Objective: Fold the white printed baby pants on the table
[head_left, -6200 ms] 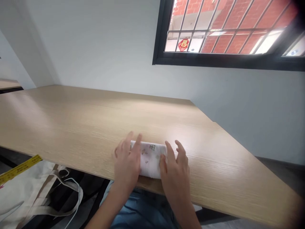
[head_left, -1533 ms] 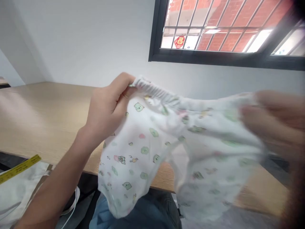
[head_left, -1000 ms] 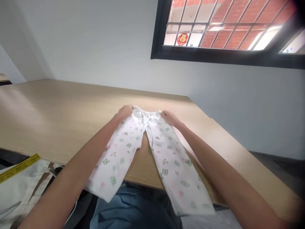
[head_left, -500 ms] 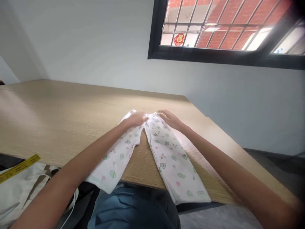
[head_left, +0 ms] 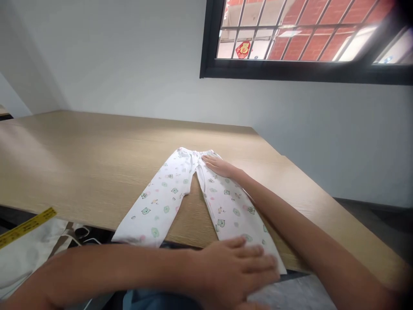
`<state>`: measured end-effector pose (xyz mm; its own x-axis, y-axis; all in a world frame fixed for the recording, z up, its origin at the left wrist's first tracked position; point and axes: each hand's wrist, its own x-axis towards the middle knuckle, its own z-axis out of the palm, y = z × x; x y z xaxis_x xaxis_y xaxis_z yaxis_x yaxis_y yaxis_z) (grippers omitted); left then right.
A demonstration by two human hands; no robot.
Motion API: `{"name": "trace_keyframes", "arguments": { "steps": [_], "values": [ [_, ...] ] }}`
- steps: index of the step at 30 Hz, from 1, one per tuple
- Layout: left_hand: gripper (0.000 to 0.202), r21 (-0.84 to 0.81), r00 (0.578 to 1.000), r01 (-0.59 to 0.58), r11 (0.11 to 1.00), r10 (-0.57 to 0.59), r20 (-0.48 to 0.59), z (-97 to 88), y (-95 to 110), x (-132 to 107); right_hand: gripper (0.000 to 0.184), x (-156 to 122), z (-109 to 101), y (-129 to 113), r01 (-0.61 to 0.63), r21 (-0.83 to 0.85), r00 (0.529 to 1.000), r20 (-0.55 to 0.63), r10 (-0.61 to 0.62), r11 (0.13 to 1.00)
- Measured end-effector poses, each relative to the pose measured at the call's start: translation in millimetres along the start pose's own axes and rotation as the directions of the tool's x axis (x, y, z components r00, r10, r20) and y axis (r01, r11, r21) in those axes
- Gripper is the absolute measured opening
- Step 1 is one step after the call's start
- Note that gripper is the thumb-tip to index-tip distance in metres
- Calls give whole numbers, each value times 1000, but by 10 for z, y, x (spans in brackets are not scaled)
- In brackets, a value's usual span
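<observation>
A pair of small white trousers (head_left: 176, 189) with a green and pink print lies flat on the wooden table (head_left: 80, 159), legs spread toward me. My right hand (head_left: 217, 165) rests open and flat on the trousers just below the waistband, on the right leg's top. My left hand (head_left: 235, 271) reaches across to the hem of the right leg at the table's near edge, fingers stretched out flat over the cloth.
A pale cloth bag (head_left: 29, 254) with straps and a yellow measuring tape (head_left: 26, 227) sit below the table's left front edge. A white wall and a barred window (head_left: 306, 38) stand behind the table. The table's right edge drops off to a grey floor.
My left hand has left the waistband and swung down across to the hem of the right trouser leg. My right hand stays near the waistband. The trousers lie slightly flatter.
</observation>
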<state>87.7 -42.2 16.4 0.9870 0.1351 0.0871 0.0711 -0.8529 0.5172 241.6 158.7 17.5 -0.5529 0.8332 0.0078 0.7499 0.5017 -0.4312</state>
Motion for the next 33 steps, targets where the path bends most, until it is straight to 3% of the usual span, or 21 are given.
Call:
{"name": "trace_keyframes", "arguments": {
  "steps": [3,6,9,12,15,17,20,23,26,28,31,33],
  "values": [
    [49,-77,999,-37,996,34,-42,-65,172,-304,51,17,-45,-11,3,30,1000,-1,-3,1000],
    [49,-96,971,149,984,-164,-176,-460,65,-531,52,16,-74,-159,-1,66,999,-36,4,998],
    [46,-58,861,408,911,-405,-307,-907,-332,-663,54,54,-55,-433,29,107,997,-68,-22,994],
    [47,-19,752,584,811,-550,-364,-1142,-845,-734,53,152,6,-711,94,152,996,-21,-92,984],
    [46,-2,732,618,786,-577,-363,-1130,-1211,-797,50,301,95,-871,116,152,991,53,-125,982],
    [45,18,741,616,788,-572,-351,-1025,-1287,-860,49,419,160,-894,115,130,986,107,-129,985],
    [44,54,776,591,805,-550,-309,-795,-1104,-1031,50,604,245,-832,105,76,984,136,-115,992],
    [44,46,803,576,816,-555,-220,-577,-646,-1306,50,767,300,-730,83,15,991,105,-84,996],
    [45,-33,769,631,775,-631,-104,-451,-168,-1603,43,873,330,-664,86,-33,995,55,-84,996],
    [44,-56,741,665,744,-668,-71,-419,35,-1742,39,904,333,-653,92,-51,996,21,-91,995],
    [37,-53,701,702,711,-701,-131,-414,127,-1782,29,894,268,-651,60,-48,998,-19,-61,997],
    [30,-56,660,727,684,-719,-215,-411,101,-1670,26,848,159,-622,-8,-35,998,-59,6,999]
  ]
}}
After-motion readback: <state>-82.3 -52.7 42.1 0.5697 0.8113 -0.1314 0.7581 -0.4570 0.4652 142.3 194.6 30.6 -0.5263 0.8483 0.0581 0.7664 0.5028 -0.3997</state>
